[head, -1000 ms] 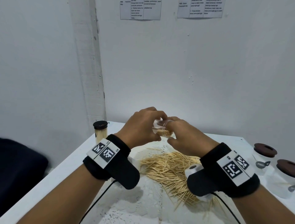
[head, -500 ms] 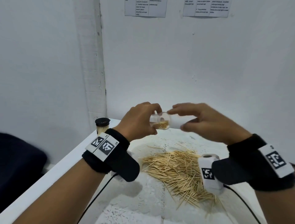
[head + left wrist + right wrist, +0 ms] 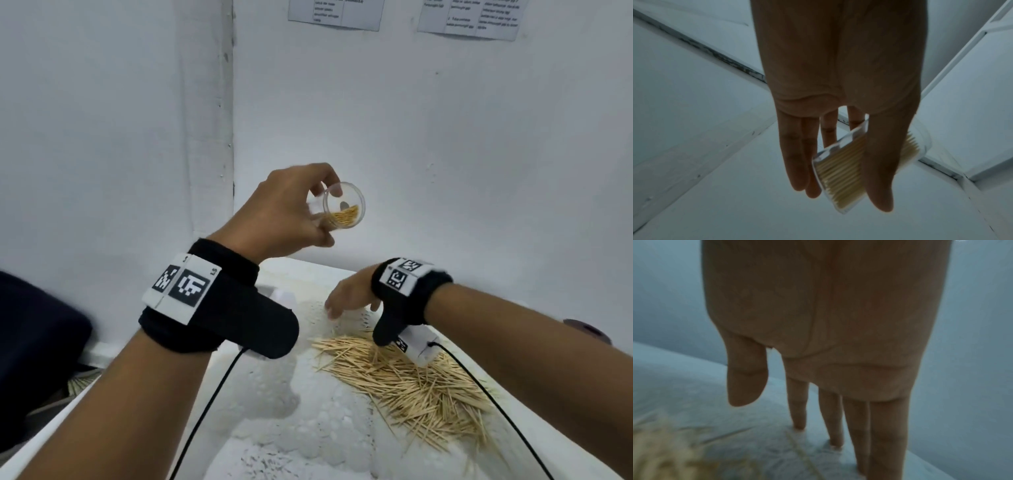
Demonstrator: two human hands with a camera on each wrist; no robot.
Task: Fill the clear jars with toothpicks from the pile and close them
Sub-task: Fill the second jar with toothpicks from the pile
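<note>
My left hand (image 3: 291, 209) holds a small clear jar (image 3: 343, 209) up in the air, tilted on its side with its open mouth facing me. A layer of toothpicks lies inside the jar (image 3: 840, 168), gripped between thumb and fingers in the left wrist view. My right hand (image 3: 346, 298) is low over the white table (image 3: 281, 421), just beyond the far edge of the toothpick pile (image 3: 411, 383). Its fingers (image 3: 836, 418) hang straight down with the tips at the tabletop, holding nothing. The pile (image 3: 655, 449) shows blurred at the lower left of the right wrist view.
A dark brown jar lid (image 3: 587, 330) peeks out at the right edge behind my right forearm. White walls close the table in at the back and left. A dark object (image 3: 37, 346) sits off the table's left side.
My right hand has left the jar and dropped to the table beside the pile. My left hand has lifted the jar higher and turned its mouth toward me.
</note>
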